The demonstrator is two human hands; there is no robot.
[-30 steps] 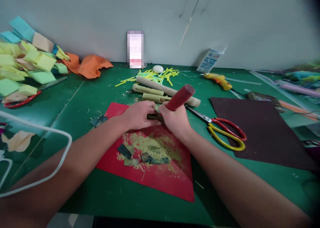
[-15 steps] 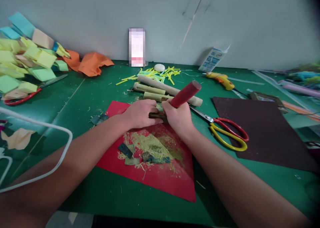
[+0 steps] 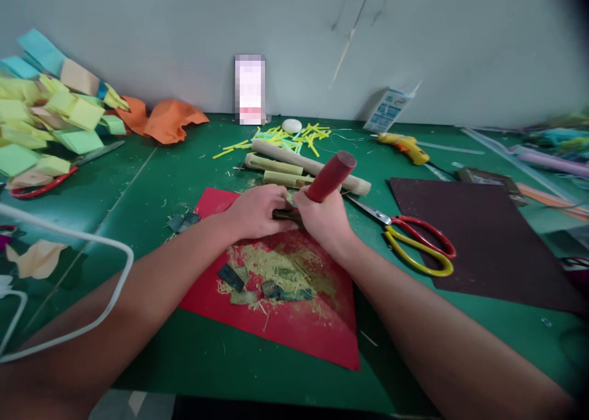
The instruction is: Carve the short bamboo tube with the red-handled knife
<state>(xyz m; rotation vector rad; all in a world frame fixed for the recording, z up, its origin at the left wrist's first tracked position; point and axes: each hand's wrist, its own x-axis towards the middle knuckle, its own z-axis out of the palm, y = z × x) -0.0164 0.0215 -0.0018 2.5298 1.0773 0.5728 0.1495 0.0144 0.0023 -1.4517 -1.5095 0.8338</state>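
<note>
My right hand (image 3: 324, 220) is wrapped round a tool with a thick red handle (image 3: 332, 175); the handle points up and its working end is hidden behind the fingers. My left hand (image 3: 260, 211) is closed beside it. A dark brown stick-like piece (image 3: 286, 215) shows between the two hands, one end under my left fingers. Both hands are over a red sheet (image 3: 331, 340) strewn with pale yellow-green shavings and powder (image 3: 276, 263) and several dark flat scraps (image 3: 230, 277). Just beyond the hands lie several bamboo pieces (image 3: 276, 164).
Red-and-yellow-handled scissors (image 3: 418, 248) and a dark brown sheet (image 3: 478, 242) lie on the right. A yellow glue gun (image 3: 405, 147) sits behind them. Folded coloured paper (image 3: 59, 113) is piled at left. A white bent tube (image 3: 122, 272) crosses before my left forearm. A phone (image 3: 250, 89) leans against the wall.
The red handle has shifted slightly left and down and leans a little less to the right. My left hand has hardly moved.
</note>
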